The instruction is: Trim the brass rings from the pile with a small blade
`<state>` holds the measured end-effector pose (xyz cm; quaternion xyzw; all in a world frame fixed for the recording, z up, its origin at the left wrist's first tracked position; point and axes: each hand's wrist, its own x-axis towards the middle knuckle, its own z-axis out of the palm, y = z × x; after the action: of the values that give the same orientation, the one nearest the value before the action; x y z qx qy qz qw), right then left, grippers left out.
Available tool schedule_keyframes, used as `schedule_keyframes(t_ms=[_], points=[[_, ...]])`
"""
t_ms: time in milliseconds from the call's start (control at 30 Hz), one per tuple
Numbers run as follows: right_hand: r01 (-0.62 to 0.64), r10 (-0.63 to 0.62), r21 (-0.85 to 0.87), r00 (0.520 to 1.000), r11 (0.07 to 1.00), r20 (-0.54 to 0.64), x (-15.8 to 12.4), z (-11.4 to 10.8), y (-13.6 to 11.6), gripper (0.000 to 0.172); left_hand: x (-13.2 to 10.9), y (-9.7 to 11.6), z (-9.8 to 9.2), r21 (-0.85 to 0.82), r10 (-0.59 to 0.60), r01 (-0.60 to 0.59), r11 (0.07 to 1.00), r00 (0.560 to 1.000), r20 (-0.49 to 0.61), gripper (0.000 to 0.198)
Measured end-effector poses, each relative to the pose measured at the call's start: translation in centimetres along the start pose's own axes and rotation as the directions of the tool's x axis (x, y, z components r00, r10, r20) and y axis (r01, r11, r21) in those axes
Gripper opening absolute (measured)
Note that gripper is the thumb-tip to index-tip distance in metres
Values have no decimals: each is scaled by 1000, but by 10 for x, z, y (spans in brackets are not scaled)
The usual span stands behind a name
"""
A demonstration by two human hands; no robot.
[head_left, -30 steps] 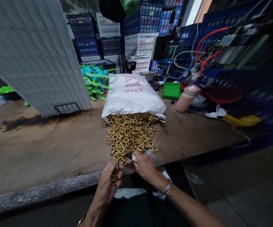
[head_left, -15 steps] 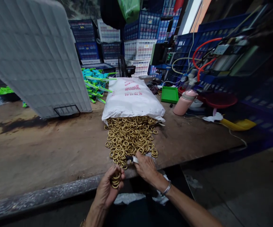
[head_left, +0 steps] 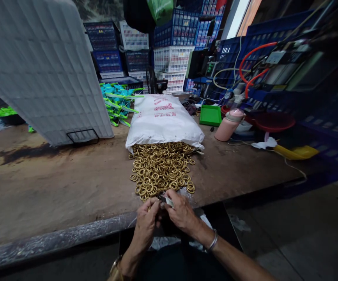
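A heap of gold-coloured rings (head_left: 160, 168) spills from the open mouth of a white sack (head_left: 164, 127) lying on the table. At the heap's near end, my left hand (head_left: 147, 218) is closed around gold rings, mostly hidden by the fingers. My right hand (head_left: 182, 212) grips a small tool with a dark tip and a white part (head_left: 169, 201); its exact kind cannot be made out. The tool's tip is close to my left fingertips, and the hands nearly meet above the table's front edge.
A tall pale ribbed panel (head_left: 48, 74) stands at left. Behind it lie turquoise and lime-green pieces (head_left: 117, 101). A green tray (head_left: 210, 115), a pink bottle (head_left: 229, 127) and a red dish (head_left: 274, 121) occupy the right. Stacked crates (head_left: 173, 58) fill the back.
My left hand has moved up and right to meet the right hand, its fingers closing over the rings. My right hand has shifted slightly lower, still holding the tool.
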<state>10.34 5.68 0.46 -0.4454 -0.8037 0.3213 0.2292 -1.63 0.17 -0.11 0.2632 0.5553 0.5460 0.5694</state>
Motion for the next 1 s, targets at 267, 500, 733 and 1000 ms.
schedule_keyframes(t_ms=[267,500,733,1000], points=[[-118,111,170,993,978,49,7,1,-3,28,2,-1,-1,253,317,-300,920,948,-29,19],[-177,167,227,984,958,64,8,-1,-6,26,0,2,-1,-93,-146,158,983,982,116,28],[-156,151,141,987,978,49,6,-1,1,21,-3,3,2,-96,-79,86,992,994,78,27],[46,-21,-120,980,992,197,-4,-5,1,19,1,0,-1,17,-30,30,999,999,28,25]])
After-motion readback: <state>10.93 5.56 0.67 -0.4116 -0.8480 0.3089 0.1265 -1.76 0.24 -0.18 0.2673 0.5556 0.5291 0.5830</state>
